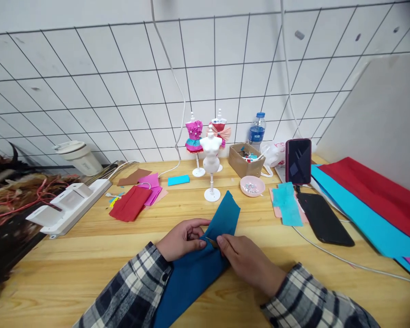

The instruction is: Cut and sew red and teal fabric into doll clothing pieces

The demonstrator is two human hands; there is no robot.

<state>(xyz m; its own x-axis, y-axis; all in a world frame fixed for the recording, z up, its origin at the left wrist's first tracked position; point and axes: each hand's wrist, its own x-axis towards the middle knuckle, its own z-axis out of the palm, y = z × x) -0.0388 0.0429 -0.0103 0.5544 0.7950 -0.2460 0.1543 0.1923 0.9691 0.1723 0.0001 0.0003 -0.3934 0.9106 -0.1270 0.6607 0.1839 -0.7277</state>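
Observation:
A folded length of dark blue crepe paper slants across the table in front of me, its far end pointing up and right. My left hand pinches its left edge between thumb and fingers. From the right, my right hand grips a small thin metal blade, which lies against the paper at a crease; most of the tool is hidden by the fingers. Just beyond the paper stands a bare white mini dress form. Behind it are dressed forms, one in a pink and blue outfit, another in a red one with a peach bow.
Red paper and pink pieces lie left, near a white power strip. A bead bowl, cardboard box and bottle stand behind. To the right are a propped phone, black flat device and large sheets.

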